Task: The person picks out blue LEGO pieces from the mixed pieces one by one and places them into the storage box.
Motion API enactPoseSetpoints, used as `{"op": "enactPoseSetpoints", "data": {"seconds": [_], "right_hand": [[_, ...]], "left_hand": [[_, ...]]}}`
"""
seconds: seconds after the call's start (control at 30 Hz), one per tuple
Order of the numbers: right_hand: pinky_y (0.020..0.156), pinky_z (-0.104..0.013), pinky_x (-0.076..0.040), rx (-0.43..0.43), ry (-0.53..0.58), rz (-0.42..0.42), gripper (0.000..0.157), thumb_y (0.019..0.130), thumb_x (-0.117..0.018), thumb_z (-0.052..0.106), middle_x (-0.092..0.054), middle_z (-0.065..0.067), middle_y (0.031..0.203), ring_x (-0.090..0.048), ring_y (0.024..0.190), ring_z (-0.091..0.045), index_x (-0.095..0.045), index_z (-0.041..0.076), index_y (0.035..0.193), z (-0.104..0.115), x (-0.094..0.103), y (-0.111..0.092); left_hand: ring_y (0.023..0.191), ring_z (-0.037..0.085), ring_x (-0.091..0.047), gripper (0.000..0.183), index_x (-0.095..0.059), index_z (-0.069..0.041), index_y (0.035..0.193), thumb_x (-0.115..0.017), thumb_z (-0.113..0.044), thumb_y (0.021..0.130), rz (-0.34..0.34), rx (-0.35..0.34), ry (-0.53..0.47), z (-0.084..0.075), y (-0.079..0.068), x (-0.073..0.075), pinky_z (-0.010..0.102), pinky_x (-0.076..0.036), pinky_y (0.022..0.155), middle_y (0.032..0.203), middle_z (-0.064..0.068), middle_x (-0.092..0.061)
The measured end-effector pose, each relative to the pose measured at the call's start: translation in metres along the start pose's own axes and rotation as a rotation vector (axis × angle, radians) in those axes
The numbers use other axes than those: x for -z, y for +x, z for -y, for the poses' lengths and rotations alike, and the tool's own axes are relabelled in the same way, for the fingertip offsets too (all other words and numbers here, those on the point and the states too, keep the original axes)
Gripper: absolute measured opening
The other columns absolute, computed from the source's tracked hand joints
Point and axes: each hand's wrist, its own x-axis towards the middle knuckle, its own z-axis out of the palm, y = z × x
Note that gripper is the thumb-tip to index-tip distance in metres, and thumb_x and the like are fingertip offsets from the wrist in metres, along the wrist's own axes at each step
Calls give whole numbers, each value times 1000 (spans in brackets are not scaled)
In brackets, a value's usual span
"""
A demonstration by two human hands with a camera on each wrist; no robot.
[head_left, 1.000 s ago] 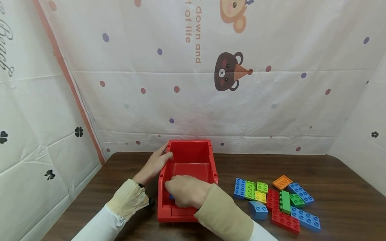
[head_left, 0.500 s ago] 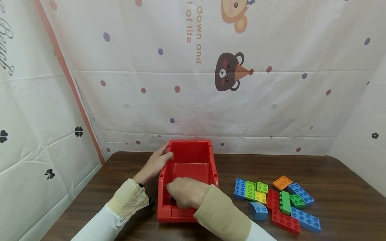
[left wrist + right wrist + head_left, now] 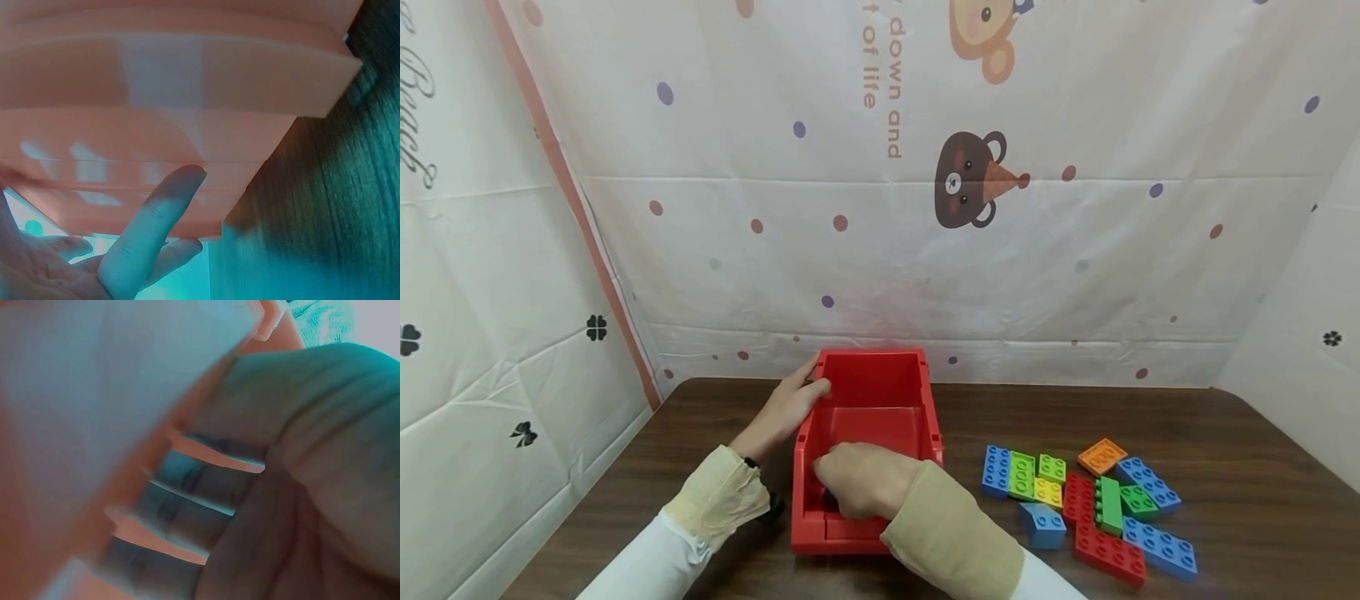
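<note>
A red open bin [image 3: 876,425] stands on the dark wooden table. My left hand [image 3: 786,412] grips its left wall, thumb over the rim and the other fingers outside. In the left wrist view those fingers [image 3: 147,237] lie near the bin's outer side. My right hand [image 3: 868,479] reaches down into the front part of the bin with bent fingers. A small dark-blue piece of a toy brick [image 3: 829,498] shows under it, seemingly pinched; the fingertips are hidden. In the right wrist view the fingers [image 3: 181,515] curl behind the bin's blurred wall.
Several toy building bricks lie in a group on the right of the table, among them a blue slope brick [image 3: 1042,525], a red brick [image 3: 1108,550] and an orange brick [image 3: 1102,456]. A white printed sheet [image 3: 880,275] rises behind the table.
My right hand has shifted slightly right and toward me inside the bin, covering more of the blue brick, then stayed there. My left hand has kept its place on the bin.
</note>
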Motion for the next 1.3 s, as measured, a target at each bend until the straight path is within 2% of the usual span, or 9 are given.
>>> {"op": "enactPoseSetpoints", "data": {"seconds": [0.17, 0.4, 0.77, 1.13, 1.3], "right_hand": [[68, -20, -56, 6, -3, -1, 39, 74, -94, 11, -63, 10, 74, -60, 65, -8, -77, 20, 108, -1, -1, 1], [66, -20, -52, 31, -24, 8, 24, 84, -87, 7, -60, 7, 74, -57, 67, -9, -74, 17, 102, 2, -4, 4], [65, -21, -53, 22, -20, 6, 27, 82, -89, 8, -60, 7, 73, -58, 66, -8, -74, 17, 102, 2, -4, 4], [65, -21, -53, 14, -15, 5, 28, 81, -89, 8, -60, 7, 72, -58, 65, -9, -75, 17, 103, 1, -4, 4], [64, -21, -53, 7, -6, 5, 28, 81, -89, 8, -60, 7, 71, -58, 64, -9, -75, 18, 103, 1, -4, 3]], "left_hand": [[91, 37, -74, 75, -22, -15, 171, -51, -20, 102, -3, -6, 4, 0, 1, 0, 47, -65, 79, 131, 25, -64], [90, 41, -73, 74, -24, -18, 171, -50, -21, 101, -27, 21, 42, 1, 2, -3, 38, -65, 77, 122, 25, -66], [89, 44, -73, 74, -26, -19, 170, -50, -21, 101, -30, 27, 33, 0, 3, -3, 39, -65, 76, 118, 25, -67], [84, 35, -74, 75, -25, -18, 171, -51, -23, 101, -35, 15, 39, -3, -1, -1, 43, -65, 78, 119, 22, -68], [80, 34, -74, 76, -25, -16, 170, -52, -23, 100, -26, 16, 39, -2, 1, -2, 44, -65, 78, 113, 20, -69]]}}
